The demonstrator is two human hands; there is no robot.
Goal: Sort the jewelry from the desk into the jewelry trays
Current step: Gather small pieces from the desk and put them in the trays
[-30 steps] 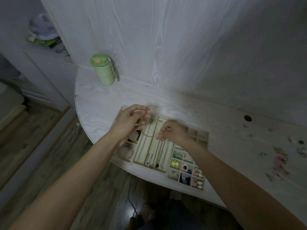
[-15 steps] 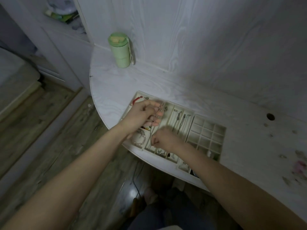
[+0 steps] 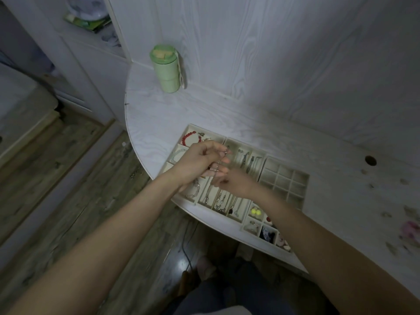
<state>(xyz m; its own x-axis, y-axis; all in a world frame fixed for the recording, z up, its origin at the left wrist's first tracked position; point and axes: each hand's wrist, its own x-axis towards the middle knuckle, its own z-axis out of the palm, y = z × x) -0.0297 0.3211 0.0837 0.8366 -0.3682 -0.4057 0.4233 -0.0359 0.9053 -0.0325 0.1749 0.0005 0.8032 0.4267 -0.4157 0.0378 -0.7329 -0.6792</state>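
Beige jewelry trays lie side by side on the white desk. My left hand hovers over the left trays with curled fingers and pinches the top of a thin silver necklace. My right hand sits just below and to the right and pinches the same chain lower down. A red bead bracelet lies in the far left compartment. Several necklaces lie in the long slots. Yellow earrings sit in a small compartment near the front.
A green lidded cup stands at the back left against the wall. Loose jewelry is scattered on the desk at the far right. A round hole is cut in the desk. The curved desk edge drops to a wooden floor.
Both hands came closer together over the left trays, the right hand rising toward the left with the chain between them. The view shifted, so the trays sit further right and lower.
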